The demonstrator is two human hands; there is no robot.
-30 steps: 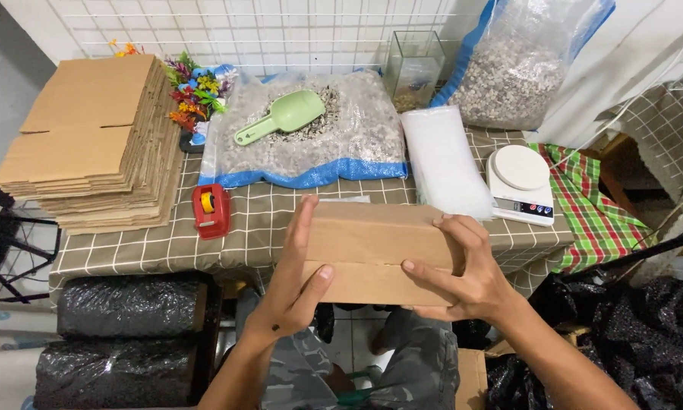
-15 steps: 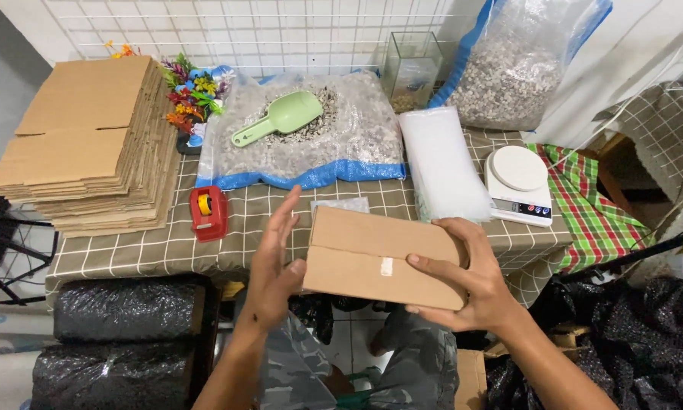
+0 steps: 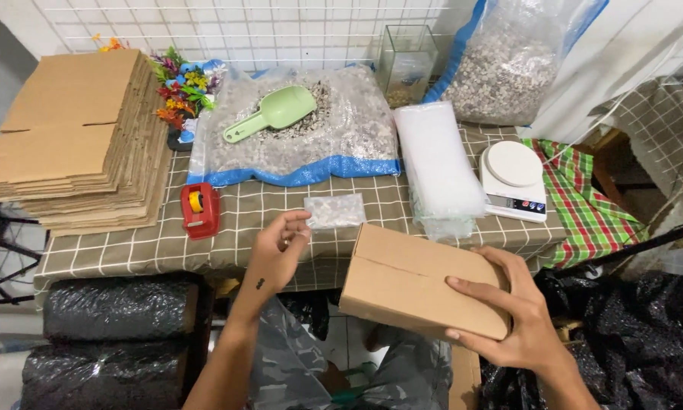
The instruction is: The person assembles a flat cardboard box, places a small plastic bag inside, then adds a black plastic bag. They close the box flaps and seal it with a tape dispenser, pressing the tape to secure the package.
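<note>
Right hand [image 3: 520, 319] clamped on the brown cardboard box [image 3: 421, 281]; left hand [image 3: 277, 250], fingers apart, reaches toward the small clear packet [image 3: 334, 210] at one o'clock.

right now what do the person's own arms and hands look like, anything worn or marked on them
Both arms are bare from forearm to fingers: no sleeves, gloves, watch or rings show. The left hand has one small dark mark, like a tiny tattoo, on the wrist. The right hand shows no marks. Nails look short and unpainted. Upper arms are out of view.
</note>
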